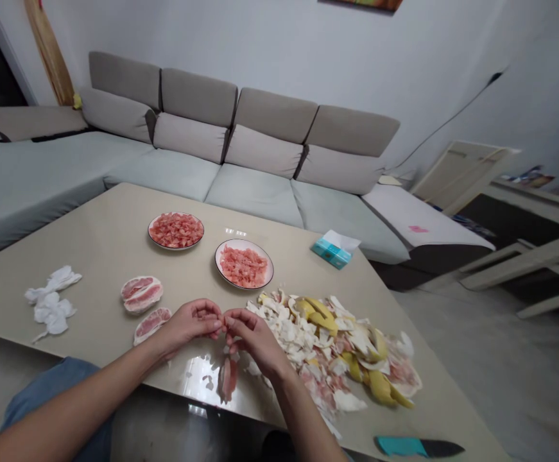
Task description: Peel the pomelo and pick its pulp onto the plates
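Note:
My left hand [198, 323] and my right hand [250, 337] meet over the table's near side, fingertips pinched together on a small reddish piece of pomelo [224, 325], mostly hidden by the fingers. Just below them a pomelo segment [229, 378] lies on the tabletop. Left of my left hand are a cut pomelo chunk [141, 294] with white pith and another chunk [150, 323], partly covered by my wrist. Beyond the hands stand a plate [270, 277] of pink pomelo flesh and a fuller second plate [151, 239]. A heap of peel and pith [303, 333] spreads beside my right hand.
Crumpled tissues [54, 305] lie at the left of the table [101, 237]. A blue tissue box [333, 250] stands at the far right. Near the front right edge is a knife [416, 446] with a teal handle. A grey sofa [255, 186] runs behind the table.

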`<control>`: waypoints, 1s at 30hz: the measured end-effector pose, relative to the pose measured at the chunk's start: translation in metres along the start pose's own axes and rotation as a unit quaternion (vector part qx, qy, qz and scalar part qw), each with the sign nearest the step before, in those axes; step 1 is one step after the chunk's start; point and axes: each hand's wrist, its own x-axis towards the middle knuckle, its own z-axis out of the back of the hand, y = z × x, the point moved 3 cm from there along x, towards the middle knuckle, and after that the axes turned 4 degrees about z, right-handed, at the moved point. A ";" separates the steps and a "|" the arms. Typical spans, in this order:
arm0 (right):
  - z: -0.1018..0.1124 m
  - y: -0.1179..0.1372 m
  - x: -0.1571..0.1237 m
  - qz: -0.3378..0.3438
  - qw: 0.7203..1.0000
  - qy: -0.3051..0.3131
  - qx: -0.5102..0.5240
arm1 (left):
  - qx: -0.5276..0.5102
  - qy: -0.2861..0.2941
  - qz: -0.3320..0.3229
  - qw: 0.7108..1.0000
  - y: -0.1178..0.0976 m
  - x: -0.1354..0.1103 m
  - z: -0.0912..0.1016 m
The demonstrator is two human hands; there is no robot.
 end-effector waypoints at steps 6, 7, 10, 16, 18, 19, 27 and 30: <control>0.000 -0.003 -0.001 0.015 0.999 -0.019 -0.023 | -0.023 -0.009 0.025 0.999 0.003 0.000 0.000; 0.002 -0.004 -0.001 0.015 0.999 -0.023 -0.020 | -0.043 -0.005 0.035 0.998 0.003 0.000 0.000; 0.011 -0.005 0.005 0.004 0.999 -0.024 -0.021 | -0.115 0.001 0.064 0.991 0.004 0.000 0.001; 0.047 0.024 0.061 0.116 0.964 -0.138 -0.195 | -0.195 -0.013 0.070 0.978 0.010 0.009 0.010; 0.057 0.037 0.083 0.144 0.946 -0.176 -0.230 | -0.201 -0.016 0.066 0.977 0.014 0.012 0.013; 0.060 0.043 0.091 0.152 0.939 -0.189 -0.243 | -0.203 -0.016 0.065 0.977 0.015 0.013 0.014; 0.038 0.042 0.048 0.146 0.941 -0.117 -0.281 | -0.182 0.001 0.054 0.982 0.010 0.003 0.006; 0.013 0.023 0.014 0.096 0.962 -0.054 -0.252 | -0.135 0.006 0.042 0.990 0.009 -0.003 0.000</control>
